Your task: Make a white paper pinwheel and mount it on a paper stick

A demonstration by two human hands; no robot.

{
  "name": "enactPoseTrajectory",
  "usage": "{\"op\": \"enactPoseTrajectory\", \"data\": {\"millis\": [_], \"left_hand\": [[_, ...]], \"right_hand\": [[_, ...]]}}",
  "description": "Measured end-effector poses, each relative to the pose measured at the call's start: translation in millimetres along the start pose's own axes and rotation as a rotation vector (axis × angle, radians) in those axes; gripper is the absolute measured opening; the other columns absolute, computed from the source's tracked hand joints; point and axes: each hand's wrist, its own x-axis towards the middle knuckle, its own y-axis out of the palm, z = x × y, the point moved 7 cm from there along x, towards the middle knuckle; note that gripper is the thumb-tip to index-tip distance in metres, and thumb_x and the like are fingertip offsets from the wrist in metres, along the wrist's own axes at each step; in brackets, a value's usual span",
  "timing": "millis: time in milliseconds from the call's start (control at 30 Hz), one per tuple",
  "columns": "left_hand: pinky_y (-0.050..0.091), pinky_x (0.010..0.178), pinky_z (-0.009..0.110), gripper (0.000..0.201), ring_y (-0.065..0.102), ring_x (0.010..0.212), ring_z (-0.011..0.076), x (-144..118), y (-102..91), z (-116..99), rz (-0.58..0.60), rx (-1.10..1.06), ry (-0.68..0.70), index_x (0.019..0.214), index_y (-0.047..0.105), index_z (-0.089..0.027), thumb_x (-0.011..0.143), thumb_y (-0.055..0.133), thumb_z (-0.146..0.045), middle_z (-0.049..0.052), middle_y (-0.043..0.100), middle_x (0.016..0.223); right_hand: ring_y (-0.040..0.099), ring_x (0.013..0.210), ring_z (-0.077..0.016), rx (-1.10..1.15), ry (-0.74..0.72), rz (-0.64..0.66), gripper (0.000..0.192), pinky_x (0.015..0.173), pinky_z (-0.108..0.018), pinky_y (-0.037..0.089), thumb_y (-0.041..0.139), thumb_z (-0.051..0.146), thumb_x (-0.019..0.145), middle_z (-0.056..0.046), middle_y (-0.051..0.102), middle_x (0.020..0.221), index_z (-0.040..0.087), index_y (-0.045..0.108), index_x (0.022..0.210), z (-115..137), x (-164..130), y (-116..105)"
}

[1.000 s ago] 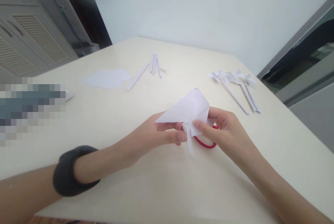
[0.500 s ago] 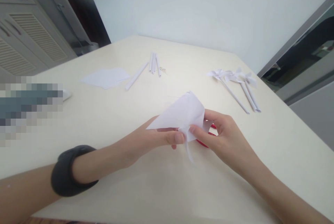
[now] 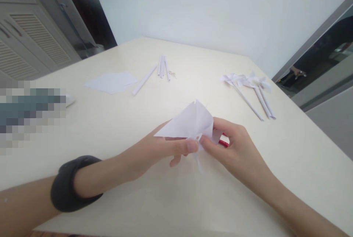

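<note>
A white sheet of paper [image 3: 190,121], cut and partly bent over, is held above the table between both hands. My left hand [image 3: 165,147] pinches its lower middle, thumb on top and fingers underneath. My right hand [image 3: 228,139] is closed on the right side of the sheet, its thumb tip close to my left thumb. A narrow strip of the paper hangs below the thumbs. Behind my right hand, the red handles of what look like scissors [image 3: 224,143] show in part; the rest is hidden.
Several paper pinwheels on rolled sticks [image 3: 245,95] lie at the right. Toward the back are several rolled paper sticks [image 3: 162,66], with small pins [image 3: 172,73] beside them. Flat paper sheets [image 3: 111,82] and a longer paper roll [image 3: 144,81] lie left of these.
Both thumbs have shifted slightly, and the paper bends more at its middle, with a small gap now showing there. Less of the red handles is visible.
</note>
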Motion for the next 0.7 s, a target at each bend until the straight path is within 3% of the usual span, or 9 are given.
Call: {"op": "enactPoseTrajectory", "data": {"millis": [200,467,700], "left_hand": [[0.037,0.05,0.022,0.029,0.046,0.068,0.0145,-3.4,-3.4,8.8,0.007,0.061,-0.043,0.071,0.06,-0.016,0.083,0.055,-0.041,0.003,0.05,0.071],[0.033,0.05,0.023,0.024,0.038,0.058,0.0115,-3.2,1.5,4.1,0.015,-0.019,-0.021,0.08,0.059,-0.018,0.084,0.055,-0.041,-0.001,0.046,0.068],[0.032,0.05,0.021,0.01,0.037,0.059,0.0102,-3.6,2.3,6.0,0.005,-0.018,-0.05,0.081,0.061,-0.018,0.08,0.06,-0.028,-0.002,0.049,0.071]], "right_hand": [[0.045,0.06,-0.0114,-0.057,-0.028,-0.016,0.01,0.049,-0.024,0.032,0.051,0.021,0.082,0.004,0.052,0.064,0.02,0.056,0.074,3.3,-1.2,-0.9],[0.045,0.06,-0.0116,-0.059,-0.051,-0.019,0.01,0.051,-0.024,0.032,0.05,0.019,0.082,0.003,0.051,0.064,0.02,0.055,0.073,6.4,-1.9,-1.0],[0.042,0.06,-0.0105,0.021,0.004,0.023,0.016,0.049,-0.023,0.032,0.049,0.02,0.081,0.004,0.049,0.064,0.02,0.045,0.066,4.7,-1.7,-1.0]]}}
